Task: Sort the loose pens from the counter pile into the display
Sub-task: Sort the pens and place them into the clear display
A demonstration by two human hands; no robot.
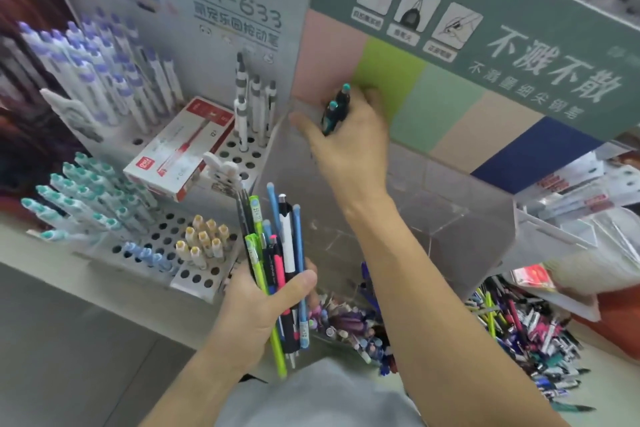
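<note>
Up high, 2 teal-capped pens (335,107) in right grip (346,139) — left grip (263,308) bundled

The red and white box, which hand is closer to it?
Left. The left hand, gripping a bunch of pens, is just below and right of the red and white box. The right hand, holding two dark pens, is farther right.

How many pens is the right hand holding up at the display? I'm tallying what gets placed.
2. Both dark pens with teal caps sit in the right hand: one higher, the other just below-left. The fingers may hide more.
</note>
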